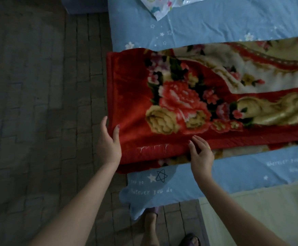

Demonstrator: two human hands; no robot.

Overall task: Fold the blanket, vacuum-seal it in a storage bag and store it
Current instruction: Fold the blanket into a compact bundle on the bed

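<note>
The thick red plush blanket with a printed pattern of pink and cream flowers [189, 103] looked soft, heavy and floppy, the kind of fabric that sags and slides on itself unless lifted by a stacked edge. The best hold was probably at the short end near the left of the frame, with fingers under all layers at both corners, so the long strip could be doubled over toward the right.

It lay across the middle of the frame on a bed covered by a light blue sheet printed with stars and words [215, 27], already folded into a long band, its red end hanging slightly over the bed's edge above the dark tiled floor [29, 103].

The left hand [109, 144] rested against the near left corner, fingers extended and relaxed, gripping nothing. The right hand [200, 153] touched the near hem with loosely spread fingers, also holding nothing.

A clear plastic storage bag with coloured flower print [160, 8] lay at the top centre.
</note>
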